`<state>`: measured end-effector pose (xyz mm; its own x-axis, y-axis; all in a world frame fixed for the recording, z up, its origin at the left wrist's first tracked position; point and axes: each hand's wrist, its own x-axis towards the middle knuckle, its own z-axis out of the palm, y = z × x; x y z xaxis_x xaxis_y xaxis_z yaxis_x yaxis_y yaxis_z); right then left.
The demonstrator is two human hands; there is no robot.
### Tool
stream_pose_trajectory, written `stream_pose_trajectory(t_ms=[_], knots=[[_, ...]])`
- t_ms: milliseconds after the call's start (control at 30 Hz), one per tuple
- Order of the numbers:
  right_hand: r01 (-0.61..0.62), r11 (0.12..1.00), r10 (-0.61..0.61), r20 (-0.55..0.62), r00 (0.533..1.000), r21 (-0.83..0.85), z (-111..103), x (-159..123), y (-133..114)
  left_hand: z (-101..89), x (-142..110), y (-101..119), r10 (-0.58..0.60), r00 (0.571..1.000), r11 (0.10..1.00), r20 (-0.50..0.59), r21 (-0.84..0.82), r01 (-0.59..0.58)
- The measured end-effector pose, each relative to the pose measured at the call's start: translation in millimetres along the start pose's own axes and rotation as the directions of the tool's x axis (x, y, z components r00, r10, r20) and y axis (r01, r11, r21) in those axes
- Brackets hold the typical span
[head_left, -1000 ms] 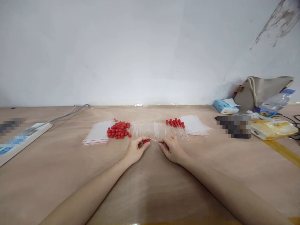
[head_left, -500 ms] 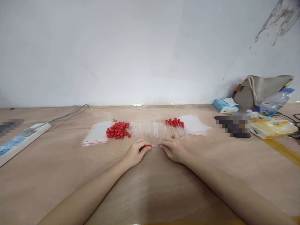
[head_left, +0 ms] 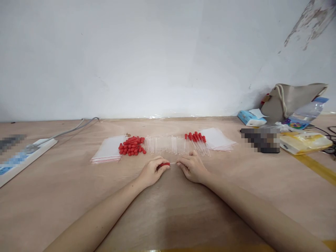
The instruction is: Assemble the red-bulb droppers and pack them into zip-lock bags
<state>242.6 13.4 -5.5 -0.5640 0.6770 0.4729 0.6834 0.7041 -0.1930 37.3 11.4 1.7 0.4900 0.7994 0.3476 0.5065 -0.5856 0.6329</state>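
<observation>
Between thumb and fingers, my left hand [head_left: 152,170] pinches a red rubber dropper bulb [head_left: 165,164]. My right hand [head_left: 193,167] is closed on a thin clear dropper tube [head_left: 172,163], whose visible end meets the bulb; how far it sits inside is hidden. Beyond my left hand lies a heap of loose red bulbs [head_left: 132,146]. A row of clear tubes [head_left: 164,144] spreads across the middle. Past my right hand, several droppers with red bulbs on their ends [head_left: 197,137] lie side by side.
Stacks of clear zip bags lie at left [head_left: 108,150] and right [head_left: 217,139]. A power strip [head_left: 42,150] with a cable is far left. At right are a tissue pack [head_left: 251,118], a grey bag [head_left: 299,101], a plastic bottle [head_left: 308,113] and a yellow packet [head_left: 304,142].
Both hands hold nearly the same place. My left fingers have shifted slightly, and more of the red bulb shows. The heaps on the table look the same.
</observation>
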Motion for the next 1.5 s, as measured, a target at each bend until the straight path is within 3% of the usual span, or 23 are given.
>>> stream_pose_trajectory(t_ms=[200,300,367,467,533,633,833,1033,1167,1500], knots=[[0.026,0.985,-0.018,0.048,0.999,-0.173,-15,7,-2,-4.4,3,-6,0.043,0.995,0.996,-0.085,0.087,-0.035],[-0.195,0.959,0.188,-0.057,0.981,-0.207,-23,9,11,-4.7,2,-12,0.005,0.993,0.99,-0.119,0.139,0.011],[-0.429,0.888,0.407,-0.148,0.901,-0.166,-29,12,28,-3.5,1,-14,-0.005,0.995,0.987,-0.103,0.159,0.021],[-0.678,0.728,0.654,-0.189,0.732,-0.103,-32,17,53,-1.5,1,-14,-0.002,0.998,0.985,-0.06,0.174,0.013],[-0.752,0.652,0.727,-0.198,0.657,-0.101,-30,21,66,-0.9,1,-13,-0.006,0.999,0.984,-0.05,0.178,0.014],[-0.792,0.598,0.764,-0.211,0.61,-0.123,-20,24,74,-1.2,2,-13,-0.004,0.999,0.982,-0.049,0.187,0.013],[-0.79,0.575,0.763,-0.209,0.612,-0.213,-13,28,70,-1.9,2,-14,0.017,0.999,0.976,-0.048,0.217,-0.006],[-0.717,0.651,0.713,-0.126,0.69,-0.248,-9,41,56,-0.6,2,-15,0.014,0.999,0.977,-0.037,0.212,-0.006],[-0.73,0.612,0.755,-0.05,0.654,-0.303,-4,51,49,-0.3,2,-16,0.011,1.0,0.981,-0.029,0.194,-0.006],[-0.803,0.551,0.813,-0.068,0.578,-0.228,1,61,49,-0.1,1,-15,0.032,0.999,0.982,-0.026,0.187,-0.027]])
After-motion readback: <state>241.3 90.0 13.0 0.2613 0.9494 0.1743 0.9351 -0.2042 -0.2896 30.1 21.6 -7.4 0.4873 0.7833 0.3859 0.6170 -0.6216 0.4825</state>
